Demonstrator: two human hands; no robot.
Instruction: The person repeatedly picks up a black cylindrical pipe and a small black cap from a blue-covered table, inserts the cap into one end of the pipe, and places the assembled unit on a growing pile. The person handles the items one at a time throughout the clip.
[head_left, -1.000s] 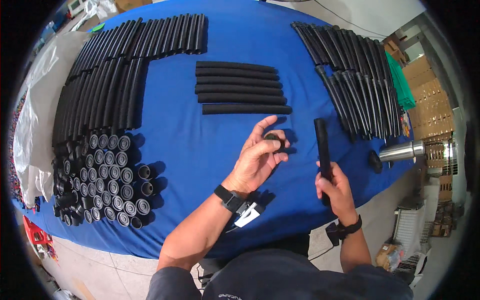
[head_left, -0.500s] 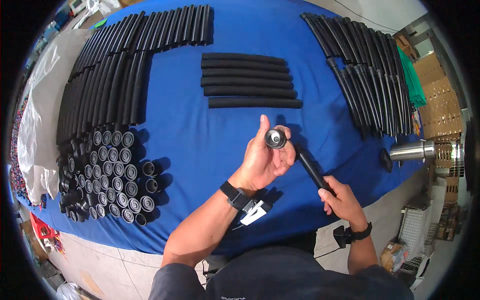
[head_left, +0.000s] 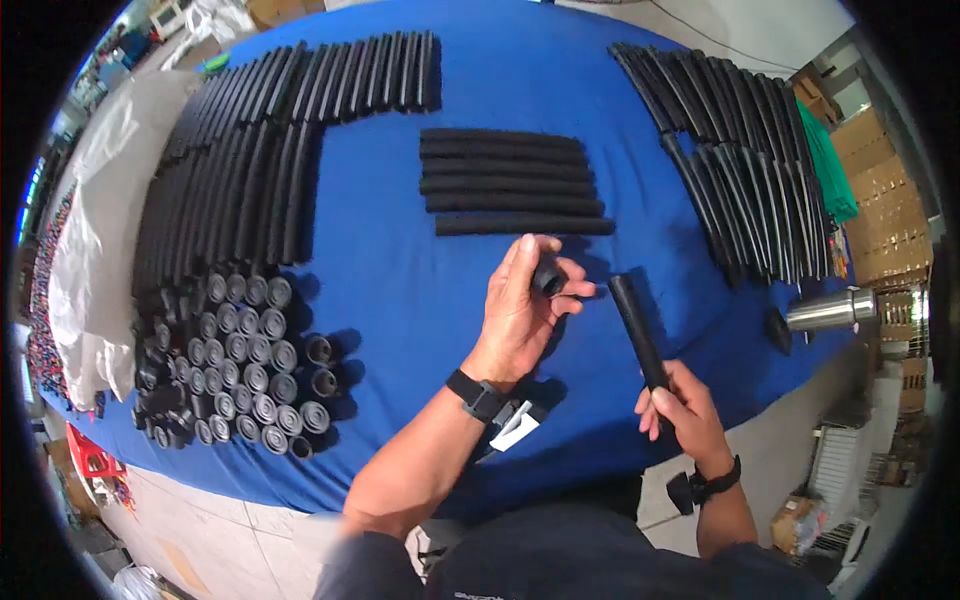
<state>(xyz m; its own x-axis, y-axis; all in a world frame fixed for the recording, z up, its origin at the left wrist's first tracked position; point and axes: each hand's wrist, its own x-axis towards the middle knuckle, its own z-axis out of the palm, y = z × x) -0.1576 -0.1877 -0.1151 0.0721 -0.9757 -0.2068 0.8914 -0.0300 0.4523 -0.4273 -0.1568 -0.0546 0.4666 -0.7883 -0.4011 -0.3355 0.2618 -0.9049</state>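
In my left hand, thumb and fingers close round a small black cylindrical cap, its dark opening tilted toward me. My right hand grips the lower end of a straight black tube. The tube slants up to the left, and its upper end stands a short way to the right of my left fingertips, apart from the cap. Beyond both hands, several black sleeves lie side by side on the blue cloth.
Rows of black tubes lie at the left, with many round ringed black caps nearer me. More long black tubes lie at the far right. A shiny metal cylinder sits by the right edge, and white plastic sheeting covers the left edge.
My left hand has turned the cap, so its wide face with a pale centre no longer points up at me. The tube now stands more upright and its tip is farther from my left fingers.
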